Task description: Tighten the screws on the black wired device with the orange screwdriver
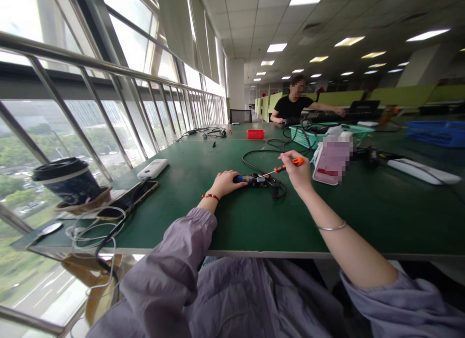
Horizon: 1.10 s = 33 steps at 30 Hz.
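Note:
My left hand (225,184) is closed around the blue-ended left part of a small dark device (259,180) lying on the green table (232,222). My right hand (297,172) grips an orange and black screwdriver (281,168) by its handle. The screwdriver's shaft slants down to the left, with its tip at the device; whether it touches a screw is too small to tell. A black cable loops behind the device, and more dark cable lies at its right end.
A pink phone (331,161) stands beyond my right hand, near a green basket (303,137). Further back are a red box (255,134) and a person (295,103). A cup (69,183), phone (127,201) and white power bank (153,169) are left; a blue basket (436,133) is right.

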### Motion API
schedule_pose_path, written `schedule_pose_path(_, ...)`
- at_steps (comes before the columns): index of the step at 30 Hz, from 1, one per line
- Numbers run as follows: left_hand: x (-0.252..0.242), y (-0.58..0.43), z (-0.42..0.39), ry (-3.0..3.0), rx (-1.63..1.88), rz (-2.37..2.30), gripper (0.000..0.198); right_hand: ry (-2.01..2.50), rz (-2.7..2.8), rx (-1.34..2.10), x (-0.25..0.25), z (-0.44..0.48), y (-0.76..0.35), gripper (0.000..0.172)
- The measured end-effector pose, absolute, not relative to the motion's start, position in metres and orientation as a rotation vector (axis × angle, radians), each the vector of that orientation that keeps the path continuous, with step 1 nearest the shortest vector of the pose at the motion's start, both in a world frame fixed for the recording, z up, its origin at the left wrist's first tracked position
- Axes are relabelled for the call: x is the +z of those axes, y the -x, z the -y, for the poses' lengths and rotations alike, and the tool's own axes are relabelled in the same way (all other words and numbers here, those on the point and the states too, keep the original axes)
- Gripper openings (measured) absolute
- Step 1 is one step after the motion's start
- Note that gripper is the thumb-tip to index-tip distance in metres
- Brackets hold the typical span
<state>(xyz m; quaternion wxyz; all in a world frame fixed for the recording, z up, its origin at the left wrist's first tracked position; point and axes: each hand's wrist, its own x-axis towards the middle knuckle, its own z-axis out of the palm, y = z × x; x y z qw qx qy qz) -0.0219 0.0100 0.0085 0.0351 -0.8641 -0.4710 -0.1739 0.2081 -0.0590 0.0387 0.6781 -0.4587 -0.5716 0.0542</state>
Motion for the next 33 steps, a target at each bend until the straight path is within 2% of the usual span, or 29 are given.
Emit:
schedule_pose_path(4,0.008,0.0219,-0.0103,2.655,-0.54,1.445,0.05,0.972,1.332,0.169,0.0382,0.0596,-0.2071,0.011)
schedule_pose_path(9,0.007,0.0221,-0.0118,2.654,-0.544,1.444,0.05,0.814,1.354,0.189,0.0336,0.0546,-0.2072,0.043)
schedule_pose_path(11,0.0064,0.0223,-0.0125,2.655,-0.548,1.438,0.05,0.87,1.332,0.169,0.035,0.0561,-0.2071,0.037)
schedule_pose_path(14,0.006,0.0224,-0.013,2.653,-0.554,1.434,0.05,0.981,1.335,0.113,0.0395,0.0614,-0.2064,0.017)
schedule_pose_path(19,0.0068,0.0222,-0.0121,2.654,-0.556,1.438,0.05,0.943,1.384,0.134,0.0405,0.0636,-0.2044,0.013)
schedule_pose_path(23,0.0069,0.022,-0.0118,2.65,-0.555,1.442,0.05,0.799,1.377,0.081,0.0355,0.0574,-0.2049,0.062)
schedule_pose_path(25,0.0068,0.0221,-0.0118,2.649,-0.555,1.441,0.05,0.809,1.357,0.053,0.034,0.0553,-0.206,0.07)
schedule_pose_path(27,0.0068,0.0221,-0.0115,2.649,-0.552,1.443,0.05,0.873,1.337,0.035,0.034,0.0557,-0.2067,0.063)
schedule_pose_path(31,0.0074,0.022,-0.0106,2.651,-0.548,1.447,0.05,1.022,1.269,0.032,0.0379,0.0617,-0.2047,0.031)
schedule_pose_path(33,0.0078,0.022,-0.0104,2.653,-0.547,1.449,0.05,1.025,1.256,0.068,0.04,0.0639,-0.2034,0.021)
